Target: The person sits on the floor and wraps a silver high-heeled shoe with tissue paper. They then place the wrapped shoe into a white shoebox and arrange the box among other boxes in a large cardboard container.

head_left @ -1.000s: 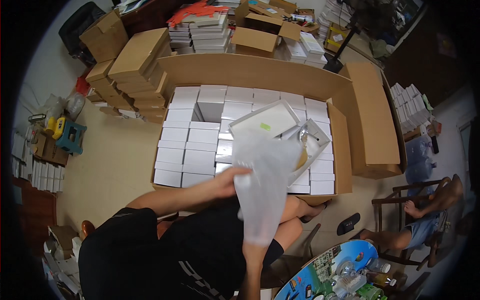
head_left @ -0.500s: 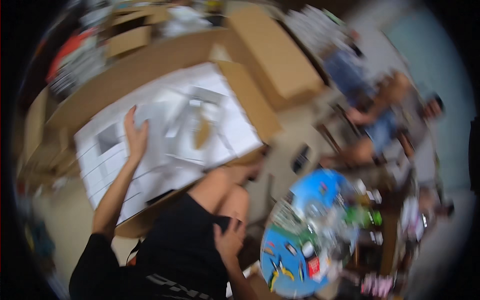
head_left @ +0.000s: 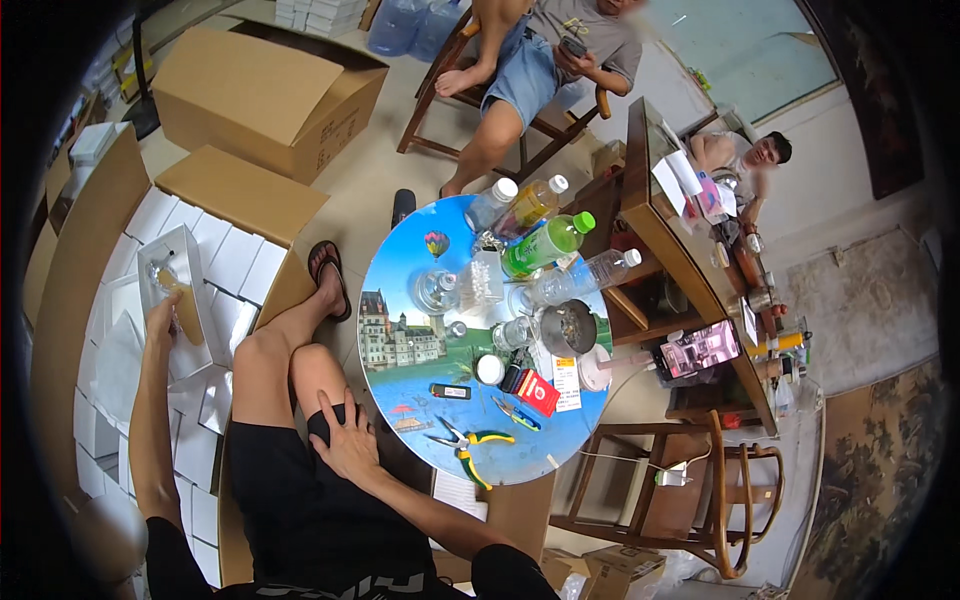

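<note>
My left hand [head_left: 162, 314] reaches over the near side of an open white box [head_left: 214, 345], its fingers closed at the edge of a long tan item [head_left: 184, 305] in clear plastic. I cannot make out the exact kind of that item. The white box lies on rows of closed white boxes [head_left: 230, 255] inside a large cardboard carton [head_left: 245, 190]. With fingers spread, my right hand [head_left: 348, 440] rests flat on my thigh beside the round table and holds nothing.
On the round blue picture-topped table [head_left: 400, 360] stand several bottles [head_left: 548, 245], a metal bowl [head_left: 568, 328], yellow-handled pliers [head_left: 468, 448] and a phone [head_left: 698, 350] on a stand. A big carton [head_left: 265, 100] sits beyond. Two people sit at the far side, near wooden furniture [head_left: 650, 215].
My view has swung right, bringing the round table to the middle. My left hand, open above the boxes before, is now at the tan item. My right hand stays on my leg.
</note>
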Demonstrator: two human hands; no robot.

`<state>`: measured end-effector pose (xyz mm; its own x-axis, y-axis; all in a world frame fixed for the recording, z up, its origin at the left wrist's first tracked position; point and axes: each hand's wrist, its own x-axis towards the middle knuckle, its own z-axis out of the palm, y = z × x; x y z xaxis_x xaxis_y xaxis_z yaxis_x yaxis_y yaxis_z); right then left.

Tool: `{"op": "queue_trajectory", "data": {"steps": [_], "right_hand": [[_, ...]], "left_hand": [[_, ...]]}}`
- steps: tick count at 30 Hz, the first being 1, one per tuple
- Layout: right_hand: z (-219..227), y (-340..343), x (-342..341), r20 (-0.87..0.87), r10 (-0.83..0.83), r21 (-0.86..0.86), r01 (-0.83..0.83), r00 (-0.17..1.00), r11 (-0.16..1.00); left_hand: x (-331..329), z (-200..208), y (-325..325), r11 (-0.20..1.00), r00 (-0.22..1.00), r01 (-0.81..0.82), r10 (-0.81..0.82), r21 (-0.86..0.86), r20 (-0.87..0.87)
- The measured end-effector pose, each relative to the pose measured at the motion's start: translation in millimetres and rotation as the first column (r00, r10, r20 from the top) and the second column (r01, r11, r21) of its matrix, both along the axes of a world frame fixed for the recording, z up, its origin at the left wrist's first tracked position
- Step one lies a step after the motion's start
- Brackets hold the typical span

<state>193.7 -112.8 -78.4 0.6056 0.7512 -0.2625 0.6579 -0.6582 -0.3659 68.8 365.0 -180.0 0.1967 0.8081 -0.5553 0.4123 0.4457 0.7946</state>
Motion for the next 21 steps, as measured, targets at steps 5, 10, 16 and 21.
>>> {"op": "queue_trajectory", "data": {"steps": [5,10,16,21], "right_hand": [[0,4,2,-0.052,0.033,0.026,-0.032,0.998,0.999],[-9,-8,7,-0.133,-0.043,0.063,0.052,0.99,0.997],[29,40,26,-0.679,0.177,0.571,0.36,0.713,0.738],[103,87,27,-0.942,0.328,0.325,0.404,0.065,0.855]], "left_hand": [[1,16,12,0.993,0.965,-0.092,0.069,0.079,0.253],[-8,146,-96,0.999,0.829,-0.023,0.036,-0.03,0.558],[-85,198,-238,0.999,0.827,0.006,0.02,-0.044,0.562],[-86,202,-310,0.902,0.836,0.429,-0.381,-0.039,0.395]]}}
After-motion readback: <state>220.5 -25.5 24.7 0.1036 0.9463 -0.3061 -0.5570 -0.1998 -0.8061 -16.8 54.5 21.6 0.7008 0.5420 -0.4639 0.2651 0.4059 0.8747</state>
